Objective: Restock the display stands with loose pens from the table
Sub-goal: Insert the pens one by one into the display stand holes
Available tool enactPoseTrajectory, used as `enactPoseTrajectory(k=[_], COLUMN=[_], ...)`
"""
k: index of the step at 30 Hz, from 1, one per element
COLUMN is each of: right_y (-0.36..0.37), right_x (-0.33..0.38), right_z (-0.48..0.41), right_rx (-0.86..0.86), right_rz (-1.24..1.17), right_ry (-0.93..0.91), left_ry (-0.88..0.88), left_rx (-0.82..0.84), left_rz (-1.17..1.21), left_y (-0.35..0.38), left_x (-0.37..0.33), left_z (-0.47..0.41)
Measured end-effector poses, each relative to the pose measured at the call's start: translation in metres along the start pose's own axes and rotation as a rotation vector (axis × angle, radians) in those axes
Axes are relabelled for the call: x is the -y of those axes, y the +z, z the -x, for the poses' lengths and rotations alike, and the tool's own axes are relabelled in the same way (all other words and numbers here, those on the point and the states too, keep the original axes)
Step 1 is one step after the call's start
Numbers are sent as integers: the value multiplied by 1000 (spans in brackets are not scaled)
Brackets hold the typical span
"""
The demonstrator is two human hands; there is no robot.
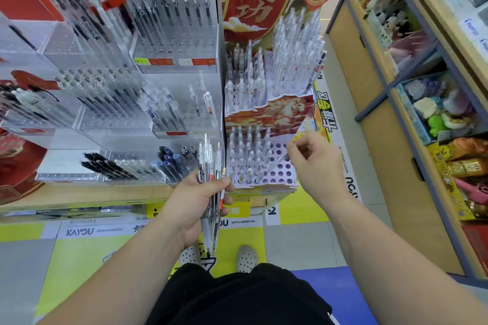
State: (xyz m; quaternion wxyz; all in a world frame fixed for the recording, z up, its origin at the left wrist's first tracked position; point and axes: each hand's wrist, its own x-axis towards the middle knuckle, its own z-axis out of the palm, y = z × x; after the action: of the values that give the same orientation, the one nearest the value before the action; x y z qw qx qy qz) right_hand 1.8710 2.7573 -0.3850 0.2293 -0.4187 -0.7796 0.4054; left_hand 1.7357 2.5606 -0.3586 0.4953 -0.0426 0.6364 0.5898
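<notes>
Left hand (195, 200) curled round a bundle of pens (211, 166), held upright just before the display stand (281, 181), right hand (314, 163) above its lower holed tier, fingertips pinched together, probably on a clear pen (280, 160) tilted toward a hole, rather blurred

The wooden surface (87, 196) carries clear plastic pen stands (111, 124) from nine to twelve o'clock. A cardboard stand (266, 116) with holed tiers stands just beside them at one o'clock, and a red decoration (18, 166) at nine.
</notes>
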Motion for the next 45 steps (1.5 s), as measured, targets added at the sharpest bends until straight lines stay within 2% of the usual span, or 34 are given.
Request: enactPoseTrajectory(k=[6, 8, 11, 16, 23, 25, 28, 30, 33, 40, 45], right_y=[14, 20, 29, 30, 24, 21, 14, 10, 12, 13, 36], right_x=[-10, -13, -14, -10, -16, -7, 29, 58, 83, 112, 152], right_z=[10, 12, 11, -1, 3, 6, 11, 15, 21, 17, 12], right_rx=[52, 118, 206, 308, 336, 256, 49, 151, 353, 423, 365], right_rz=[105, 179, 177, -79, -80, -39, -238, -389, -440, -667, -765], right_ry=[-98, -115, -27, 219, 198, 169, 163, 197, 237, 340, 361], left_ry=[6, 13, 20, 10, 18, 16, 30, 48, 69, 124, 112], left_rx=[12, 16, 17, 14, 40, 55, 104, 157, 222, 264, 253], left_rz=[15, 22, 27, 34, 23, 7, -42, -88, -144, -97, 19], left_y=[4, 5, 6, 4, 5, 5, 7, 11, 21, 11, -18], left_x=[-2, -3, -4, -4, -6, -8, -14, -19, -25, -50, -70], left_z=[2, 3, 4, 3, 7, 10, 16, 22, 30, 49, 51])
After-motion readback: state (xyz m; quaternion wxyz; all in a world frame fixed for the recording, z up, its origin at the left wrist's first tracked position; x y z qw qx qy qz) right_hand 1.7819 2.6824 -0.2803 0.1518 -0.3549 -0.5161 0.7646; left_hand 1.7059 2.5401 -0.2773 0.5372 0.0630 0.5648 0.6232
